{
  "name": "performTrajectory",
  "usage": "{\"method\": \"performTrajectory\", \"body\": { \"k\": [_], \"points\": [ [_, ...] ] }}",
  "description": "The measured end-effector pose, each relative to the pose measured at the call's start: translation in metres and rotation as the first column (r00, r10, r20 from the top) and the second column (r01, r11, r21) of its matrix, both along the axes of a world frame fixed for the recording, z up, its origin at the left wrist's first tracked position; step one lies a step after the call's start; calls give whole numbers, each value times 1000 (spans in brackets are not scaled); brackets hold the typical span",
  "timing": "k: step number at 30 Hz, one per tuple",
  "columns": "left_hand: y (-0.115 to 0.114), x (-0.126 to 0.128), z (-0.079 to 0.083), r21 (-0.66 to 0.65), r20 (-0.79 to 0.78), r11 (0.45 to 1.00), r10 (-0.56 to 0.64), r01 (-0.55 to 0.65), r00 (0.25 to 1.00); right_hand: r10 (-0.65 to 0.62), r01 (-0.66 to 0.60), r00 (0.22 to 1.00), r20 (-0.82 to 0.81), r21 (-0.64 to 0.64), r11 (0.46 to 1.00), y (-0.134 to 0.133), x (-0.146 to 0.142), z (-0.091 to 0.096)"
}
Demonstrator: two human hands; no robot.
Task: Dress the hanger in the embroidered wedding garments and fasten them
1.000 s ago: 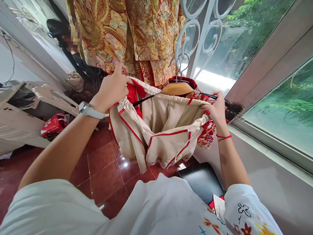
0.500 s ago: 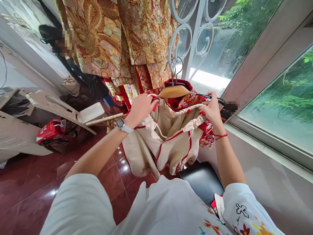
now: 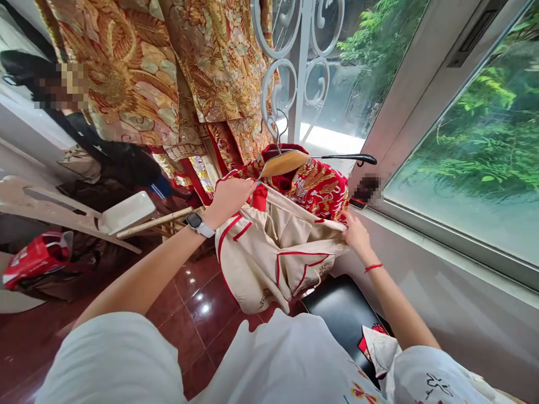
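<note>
My left hand (image 3: 231, 201), a watch on its wrist, closes on the left end of the waistband of a cream skirt (image 3: 256, 269) with red trim. At the waistband's right end, my right hand (image 3: 357, 234) has its fingers closed on the fabric; its fingertips are partly hidden. The skirt hangs stretched between both hands, its pale lining facing me. Just behind it, a red jacket (image 3: 326, 188) with gold embroidery hangs on a wooden hanger (image 3: 286, 163). A black hanger arm (image 3: 353, 158) sticks out to the right, apart from my right hand.
Gold embroidered garments (image 3: 138, 73) hang at the upper left, beside a white scrolled metal grille (image 3: 301, 84). A black seat (image 3: 343, 303) stands below right, by the window ledge (image 3: 438, 247). At left are a white chair (image 3: 128, 213), a red bag (image 3: 37, 258) and another person (image 3: 113, 151).
My right hand has come down off the black hanger arm, drawing the waistband straighter and lower. The left hand keeps its hold. The view has swung to the right.
</note>
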State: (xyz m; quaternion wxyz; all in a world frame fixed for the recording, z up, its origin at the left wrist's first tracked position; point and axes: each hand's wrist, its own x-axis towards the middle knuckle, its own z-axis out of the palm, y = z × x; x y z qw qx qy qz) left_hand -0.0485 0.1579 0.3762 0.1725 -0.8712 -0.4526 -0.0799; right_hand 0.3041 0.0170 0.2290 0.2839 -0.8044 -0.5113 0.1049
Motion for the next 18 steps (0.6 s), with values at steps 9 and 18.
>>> {"method": "performTrajectory", "body": {
  "k": [9,18],
  "points": [
    [5,-3,5,-19,-44,999,-37,36,998,88,-193,583,-808,-32,981,24,56,34],
    [16,-2,0,2,-50,997,-71,71,996,156,47,568,-808,221,974,78,92,134]
  ]
}}
